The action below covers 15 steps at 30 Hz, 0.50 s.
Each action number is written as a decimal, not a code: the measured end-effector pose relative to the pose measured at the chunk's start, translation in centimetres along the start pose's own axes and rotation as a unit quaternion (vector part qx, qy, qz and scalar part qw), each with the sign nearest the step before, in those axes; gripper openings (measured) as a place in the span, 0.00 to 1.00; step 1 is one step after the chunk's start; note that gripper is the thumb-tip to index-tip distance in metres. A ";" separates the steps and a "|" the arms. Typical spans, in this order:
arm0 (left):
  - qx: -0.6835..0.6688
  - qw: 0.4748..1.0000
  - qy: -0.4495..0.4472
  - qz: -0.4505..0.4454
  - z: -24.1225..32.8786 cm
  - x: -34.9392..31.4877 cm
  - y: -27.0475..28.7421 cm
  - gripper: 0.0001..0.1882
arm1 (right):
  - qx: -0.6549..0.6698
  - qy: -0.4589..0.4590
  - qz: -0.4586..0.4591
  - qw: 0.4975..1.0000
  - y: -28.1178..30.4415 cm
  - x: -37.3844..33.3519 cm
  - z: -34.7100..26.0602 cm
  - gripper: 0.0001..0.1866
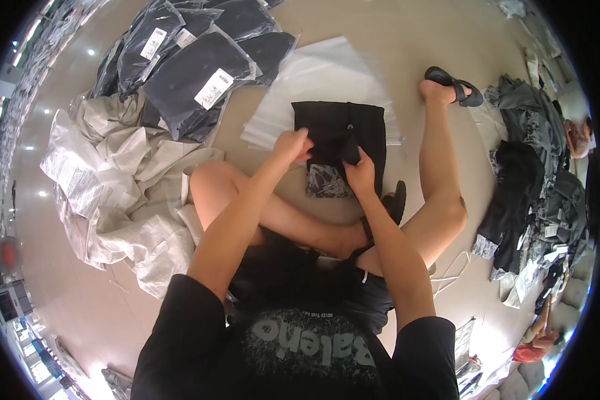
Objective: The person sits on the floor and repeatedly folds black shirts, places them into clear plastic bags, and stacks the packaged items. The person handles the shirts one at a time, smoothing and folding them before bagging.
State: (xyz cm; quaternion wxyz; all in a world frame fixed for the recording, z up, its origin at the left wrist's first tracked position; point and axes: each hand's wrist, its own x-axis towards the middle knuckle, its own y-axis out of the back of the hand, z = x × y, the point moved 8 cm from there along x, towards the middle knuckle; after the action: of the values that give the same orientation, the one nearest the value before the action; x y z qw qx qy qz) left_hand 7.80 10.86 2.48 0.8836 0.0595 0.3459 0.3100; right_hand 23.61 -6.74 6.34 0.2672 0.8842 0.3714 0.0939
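Note:
A folded black garment (370,127) lies in front of me, its far end over a stack of clear plastic bags (327,67). At the garment's left edge, my left hand (293,145) is closed with its fingers pinched on the cloth. My right hand (361,171) grips a flap of the same garment lower down on the right, thumb on top. Between my hands, toward me, shows a grey patterned piece of fabric (328,181); whether it is part of the black garment I cannot tell. A small round light detail sits near the garment's middle.
Dark garments packed in clear bags with white labels (200,83) are piled at the far left. A crumpled off-white woven sack (133,200) spreads at my left. Loose black and grey clothes (520,187) are heaped at the right. My bent legs and a black sandal (455,87) flank the work.

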 end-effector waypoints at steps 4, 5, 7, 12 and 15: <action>0.251 0.967 -0.034 -0.019 -2.2 -2.8 -3.1 0.34 | 0.099 -0.013 -0.072 0.992 0.1 0.9 2.9 0.29; 0.243 0.969 -0.030 -0.040 -3.6 -2.6 -4.7 0.34 | 0.104 -0.009 -0.099 0.990 -0.4 0.4 3.1 0.31; 0.098 0.994 -0.042 -0.003 -5.5 -1.3 -5.3 0.27 | 0.088 0.114 -0.165 0.976 -0.5 -1.1 -3.0 0.38; -0.306 0.945 0.074 -0.095 -0.1 -2.5 -6.9 0.20 | -0.025 0.198 -0.112 0.974 0.3 -4.6 -7.3 0.51; -0.433 0.892 0.016 -0.130 4.2 -2.8 -5.3 0.21 | 0.146 -0.024 -0.005 0.989 1.0 -0.4 1.3 0.24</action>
State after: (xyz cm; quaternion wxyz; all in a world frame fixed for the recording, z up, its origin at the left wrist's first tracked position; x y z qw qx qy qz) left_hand 11.56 5.43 5.55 0.8485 -0.3798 0.1961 0.3121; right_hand 24.43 -8.13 5.82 0.1449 0.9138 0.3792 0.0161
